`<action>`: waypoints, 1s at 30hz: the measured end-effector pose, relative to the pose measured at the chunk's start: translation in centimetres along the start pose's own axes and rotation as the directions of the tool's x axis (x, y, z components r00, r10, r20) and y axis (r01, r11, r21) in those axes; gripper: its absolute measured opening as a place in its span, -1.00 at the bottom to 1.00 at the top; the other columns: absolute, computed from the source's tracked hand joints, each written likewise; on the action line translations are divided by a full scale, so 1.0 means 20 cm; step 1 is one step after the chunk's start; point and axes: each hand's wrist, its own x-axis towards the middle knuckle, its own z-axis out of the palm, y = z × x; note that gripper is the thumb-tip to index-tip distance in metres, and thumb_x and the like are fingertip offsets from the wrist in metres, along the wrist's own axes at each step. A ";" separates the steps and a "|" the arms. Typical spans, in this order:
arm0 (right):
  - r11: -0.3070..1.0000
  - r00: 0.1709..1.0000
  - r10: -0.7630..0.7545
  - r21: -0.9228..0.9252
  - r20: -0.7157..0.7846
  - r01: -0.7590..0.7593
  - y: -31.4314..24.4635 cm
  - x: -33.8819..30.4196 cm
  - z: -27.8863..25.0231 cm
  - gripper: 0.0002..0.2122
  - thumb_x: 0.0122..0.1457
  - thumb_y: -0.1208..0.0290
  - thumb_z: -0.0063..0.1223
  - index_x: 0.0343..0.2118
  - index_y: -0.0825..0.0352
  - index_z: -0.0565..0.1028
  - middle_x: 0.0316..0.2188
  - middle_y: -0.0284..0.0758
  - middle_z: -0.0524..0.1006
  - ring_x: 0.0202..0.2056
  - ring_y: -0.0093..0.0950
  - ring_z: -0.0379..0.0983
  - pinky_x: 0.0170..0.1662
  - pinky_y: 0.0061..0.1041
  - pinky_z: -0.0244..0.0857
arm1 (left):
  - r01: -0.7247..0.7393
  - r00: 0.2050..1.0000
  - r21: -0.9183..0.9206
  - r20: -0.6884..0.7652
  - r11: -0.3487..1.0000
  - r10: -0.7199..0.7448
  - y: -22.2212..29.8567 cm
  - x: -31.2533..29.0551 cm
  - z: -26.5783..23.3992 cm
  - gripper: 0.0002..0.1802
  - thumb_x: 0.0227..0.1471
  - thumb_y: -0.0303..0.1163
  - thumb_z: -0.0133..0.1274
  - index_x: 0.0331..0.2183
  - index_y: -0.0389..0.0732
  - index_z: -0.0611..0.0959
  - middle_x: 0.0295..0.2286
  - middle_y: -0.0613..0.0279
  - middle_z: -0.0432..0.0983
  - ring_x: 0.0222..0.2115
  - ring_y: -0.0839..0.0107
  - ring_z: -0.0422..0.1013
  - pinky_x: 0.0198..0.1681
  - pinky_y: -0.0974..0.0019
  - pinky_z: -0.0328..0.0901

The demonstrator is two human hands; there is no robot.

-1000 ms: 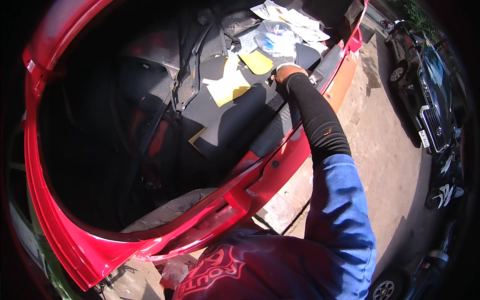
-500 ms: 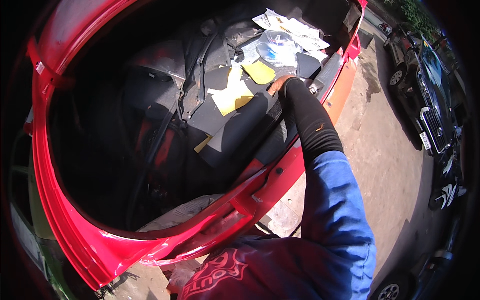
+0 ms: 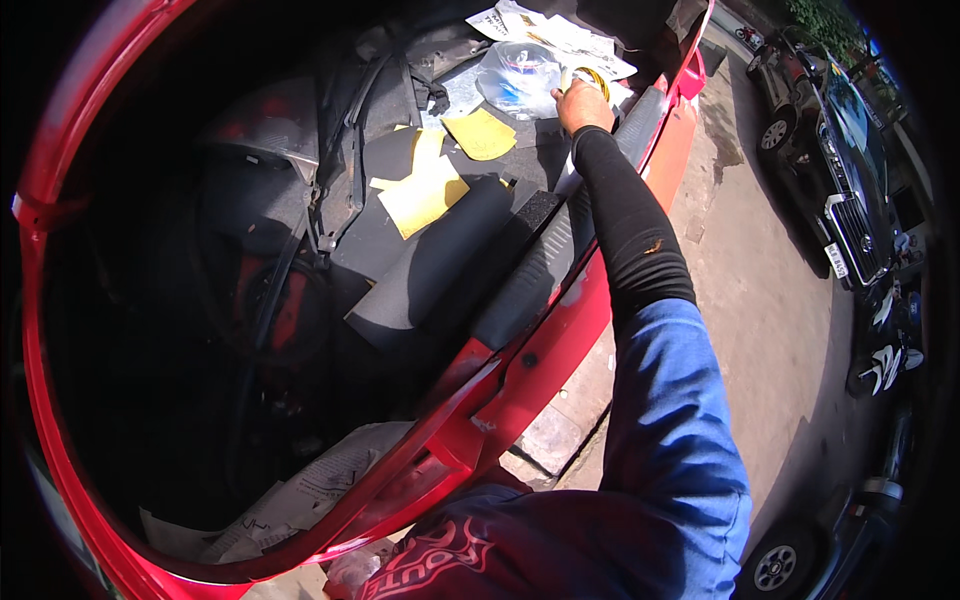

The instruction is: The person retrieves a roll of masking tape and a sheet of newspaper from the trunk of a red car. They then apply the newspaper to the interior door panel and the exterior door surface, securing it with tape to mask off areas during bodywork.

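The red car body (image 3: pixel 560 375) takes up most of the view, its curved rim bending around a dark, open rear compartment. Outside it, to the right, lies sunlit concrete ground (image 3: pixel 745 330), with a dark vehicle (image 3: pixel 855 220) parked at its far edge, grille showing. The person's right arm reaches up from the lower edge in a blue sleeve (image 3: pixel 670 400), then a black arm cover (image 3: pixel 630 220) that ends at the wrist.

Inside the compartment, a dark grey sheet (image 3: pixel 425 275) lies at a slant beside the ribbed black sill trim (image 3: pixel 525 290). Printed paper (image 3: pixel 310 490) rests along the near rim, and more white printed sheets (image 3: pixel 560 35) lie at the far end. Just below those sits a crumpled-looking clear plastic piece (image 3: pixel 518 78). Two yellow sheets lie nearby: one (image 3: pixel 425 197) overlapping the grey sheet, the other (image 3: pixel 480 135) farther in.

The right hand (image 3: pixel 583 105) is at the far right corner, beside the plastic. Its fingers are pinching the near side of a small yellow-and-white ring-shaped roll (image 3: pixel 598 80), partly hidden by the hand. The left hand is out of view; how its fingers stand, I cannot tell.
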 end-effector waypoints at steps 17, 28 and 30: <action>0.971 0.964 0.112 -0.234 0.240 -0.055 0.26 0.43 0.32 -0.68 0.06 0.43 0.05 -0.09 0.32 0.61 -0.05 -0.06 0.58 0.04 -0.19 0.51 0.08 -0.24 0.36 | 0.085 0.996 0.051 0.002 0.995 -0.085 0.07 -0.14 -0.13 -0.50 -0.03 -0.16 0.17 -0.10 -0.29 0.61 -0.12 -0.08 0.58 -0.07 0.02 0.50 -0.05 0.07 0.42; 0.802 0.755 -0.595 -0.258 -0.274 0.539 -0.21 -0.09 -0.55 -0.78 0.02 0.30 0.16 -0.36 0.36 0.60 -0.42 -0.08 0.61 -0.38 -0.15 0.61 -0.28 -0.25 0.50 | 0.061 0.998 0.017 -0.016 0.998 -0.061 -0.20 -0.22 -0.05 -0.51 -0.03 -0.16 0.17 -0.11 -0.29 0.62 -0.12 -0.08 0.58 -0.07 0.02 0.50 -0.05 0.07 0.42; 0.804 0.802 -0.584 -0.225 -0.128 0.550 -0.35 -0.30 -0.55 -0.83 0.00 0.40 0.13 -0.36 0.32 0.63 -0.42 -0.13 0.63 -0.35 -0.24 0.63 -0.24 -0.26 0.48 | 0.030 0.999 0.021 -0.027 0.999 -0.029 -0.15 -0.16 -0.05 -0.51 -0.03 -0.17 0.17 -0.11 -0.29 0.62 -0.12 -0.08 0.58 -0.07 0.02 0.50 -0.04 0.08 0.42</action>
